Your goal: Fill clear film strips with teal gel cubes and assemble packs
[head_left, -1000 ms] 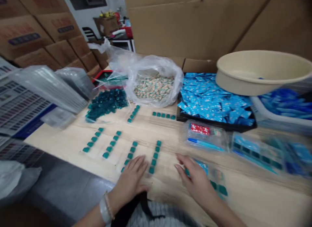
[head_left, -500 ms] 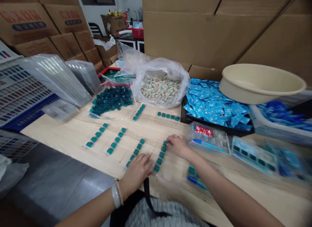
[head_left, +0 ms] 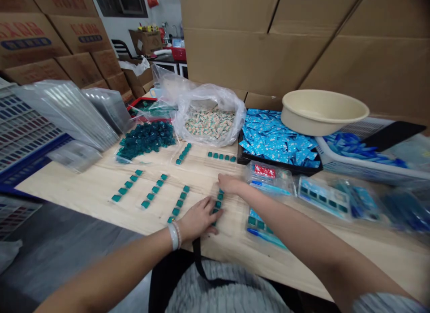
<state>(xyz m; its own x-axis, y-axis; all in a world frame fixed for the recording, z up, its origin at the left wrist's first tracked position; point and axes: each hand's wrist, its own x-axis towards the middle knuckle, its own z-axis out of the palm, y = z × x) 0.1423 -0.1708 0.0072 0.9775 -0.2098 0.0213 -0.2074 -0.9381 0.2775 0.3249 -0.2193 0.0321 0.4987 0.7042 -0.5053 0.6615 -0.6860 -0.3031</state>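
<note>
A row of dark green square pieces (head_left: 218,205) lies on the wooden table in front of me, running away from my body. My left hand (head_left: 200,219) is closed round the near end of this row, its fingers and thumb covering some pieces. At the far end my right hand (head_left: 230,184) has its fingers pinched together on the row, hiding the last pieces. Just left of my left hand lies another green row (head_left: 179,203). Right of the held row, under my right forearm, is a clear pack with green squares and a blue pen (head_left: 262,236).
More green rows (head_left: 154,190) lie to the left. Behind them are a heap of green pieces (head_left: 148,139), a plastic bag of small pieces (head_left: 211,124) and a tray of blue packets (head_left: 278,140). A cream basin (head_left: 324,113) and filled clear packs (head_left: 324,196) stand right.
My left hand has shifted right, from between two rows onto the near end of the right-hand row. My right hand stays at that row's far end. The view has turned slightly right.
</note>
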